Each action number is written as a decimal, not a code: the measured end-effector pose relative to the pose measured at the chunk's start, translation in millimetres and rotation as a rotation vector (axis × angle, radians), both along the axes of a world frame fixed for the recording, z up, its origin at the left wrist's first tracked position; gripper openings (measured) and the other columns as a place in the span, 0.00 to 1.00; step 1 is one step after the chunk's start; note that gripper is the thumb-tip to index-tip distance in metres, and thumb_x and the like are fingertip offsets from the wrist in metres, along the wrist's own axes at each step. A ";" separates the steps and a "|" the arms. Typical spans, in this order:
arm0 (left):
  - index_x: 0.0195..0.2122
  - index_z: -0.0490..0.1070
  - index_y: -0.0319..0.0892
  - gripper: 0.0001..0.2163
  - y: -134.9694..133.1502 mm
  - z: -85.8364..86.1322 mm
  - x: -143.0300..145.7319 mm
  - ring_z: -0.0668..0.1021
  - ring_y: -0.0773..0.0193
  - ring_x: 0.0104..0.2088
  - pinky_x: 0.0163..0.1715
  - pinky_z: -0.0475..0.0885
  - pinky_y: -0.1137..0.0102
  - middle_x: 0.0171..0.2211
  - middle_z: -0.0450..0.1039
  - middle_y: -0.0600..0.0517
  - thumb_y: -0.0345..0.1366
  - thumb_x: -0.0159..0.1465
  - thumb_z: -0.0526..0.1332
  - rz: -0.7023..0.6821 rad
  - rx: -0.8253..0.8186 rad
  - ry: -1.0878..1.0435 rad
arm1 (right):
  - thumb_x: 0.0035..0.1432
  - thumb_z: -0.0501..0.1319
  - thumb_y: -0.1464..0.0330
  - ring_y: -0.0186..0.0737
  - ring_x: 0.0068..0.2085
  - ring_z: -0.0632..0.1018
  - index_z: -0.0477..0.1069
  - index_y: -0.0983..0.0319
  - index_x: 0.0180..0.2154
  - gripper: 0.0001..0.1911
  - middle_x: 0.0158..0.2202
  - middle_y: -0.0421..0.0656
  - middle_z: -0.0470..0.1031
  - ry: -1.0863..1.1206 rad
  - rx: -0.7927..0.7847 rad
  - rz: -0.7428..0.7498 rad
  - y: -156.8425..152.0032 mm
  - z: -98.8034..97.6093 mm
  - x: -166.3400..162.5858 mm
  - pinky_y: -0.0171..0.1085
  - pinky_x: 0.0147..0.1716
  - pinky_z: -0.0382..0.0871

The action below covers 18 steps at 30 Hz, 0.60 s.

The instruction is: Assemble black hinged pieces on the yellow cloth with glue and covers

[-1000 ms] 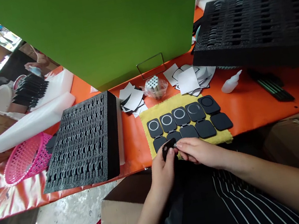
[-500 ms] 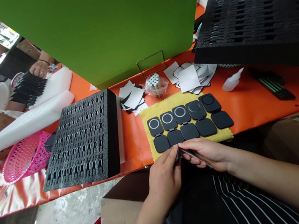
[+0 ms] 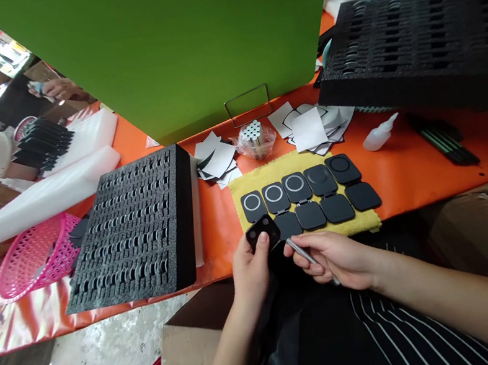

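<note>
My left hand [image 3: 250, 272] grips a small black square plate [image 3: 262, 231] with round recesses near its corners, thumb on its face. It hides part of the nearest folding charging pad. In my right hand [image 3: 327, 256] a thin ribbed metal rod [image 3: 302, 250] is pinched, its tip close to the plate's right edge; I cannot tell whether they touch. Behind both hands, several black folding charging pads [image 3: 319, 180] lie unfolded in a row on a yellow cloth [image 3: 266, 174]. Some show white rings on their upper squares.
Slotted black foam trays stand left [image 3: 124, 229] and right [image 3: 409, 46]. Along the back are paper pieces [image 3: 308, 127], a bag of metal cylinders [image 3: 255, 138] and a white squeeze bottle [image 3: 380, 134]. A pink basket [image 3: 35, 260] is far left. Another person's hand [image 3: 62, 88] shows beyond.
My left hand has moved up and left, turning the black plate face up. The rod in my right hand is now plainly visible. The other person's hand has lifted.
</note>
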State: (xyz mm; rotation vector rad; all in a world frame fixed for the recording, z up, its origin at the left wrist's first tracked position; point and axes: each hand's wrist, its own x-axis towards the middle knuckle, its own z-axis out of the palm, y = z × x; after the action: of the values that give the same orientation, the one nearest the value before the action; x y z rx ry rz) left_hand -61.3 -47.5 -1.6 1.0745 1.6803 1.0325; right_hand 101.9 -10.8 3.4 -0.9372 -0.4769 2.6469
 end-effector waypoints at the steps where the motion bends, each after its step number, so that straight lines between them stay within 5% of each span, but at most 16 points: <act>1: 0.43 0.68 0.37 0.14 -0.3 0.7 1.8 0.74 0.59 0.41 0.41 0.69 0.66 0.39 0.73 0.47 0.41 0.61 0.55 -0.014 0.009 0.021 | 0.55 0.54 0.60 0.22 0.18 0.57 0.66 0.64 0.33 0.13 0.22 0.36 0.60 -0.021 0.029 -0.004 0.1 0.3 -0.5 0.24 0.14 0.45; 7: 0.47 0.67 0.43 0.13 -10.5 13.6 12.8 0.74 0.62 0.42 0.43 0.68 0.68 0.41 0.73 0.49 0.34 0.62 0.53 -0.233 0.179 0.262 | 0.54 0.54 0.63 0.22 0.17 0.56 0.63 0.64 0.29 0.10 0.22 0.37 0.62 -0.109 0.070 0.033 2.4 1.8 -1.4 0.23 0.13 0.43; 13: 0.51 0.63 0.46 0.16 -20.0 25.4 4.8 0.73 0.64 0.42 0.43 0.69 0.69 0.43 0.71 0.49 0.28 0.61 0.52 -0.438 0.348 0.349 | 0.54 0.53 0.63 0.23 0.18 0.57 0.62 0.63 0.30 0.09 0.23 0.37 0.61 0.077 -0.203 0.104 6.6 10.7 0.9 0.23 0.13 0.43; 18: 0.51 0.63 0.46 0.17 -24.9 29.9 -2.1 0.74 0.64 0.42 0.42 0.70 0.68 0.43 0.71 0.48 0.27 0.61 0.51 -0.429 0.393 0.350 | 0.54 0.53 0.59 0.23 0.17 0.56 0.60 0.63 0.26 0.13 0.20 0.35 0.57 0.075 -0.282 0.047 1.4 18.0 -11.8 0.24 0.13 0.45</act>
State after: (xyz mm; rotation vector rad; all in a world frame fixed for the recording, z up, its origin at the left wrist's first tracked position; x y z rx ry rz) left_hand -63.4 -72.3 28.3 1.8695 1.4344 0.9462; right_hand 90.1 -9.4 21.3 -0.9086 -0.1097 2.8300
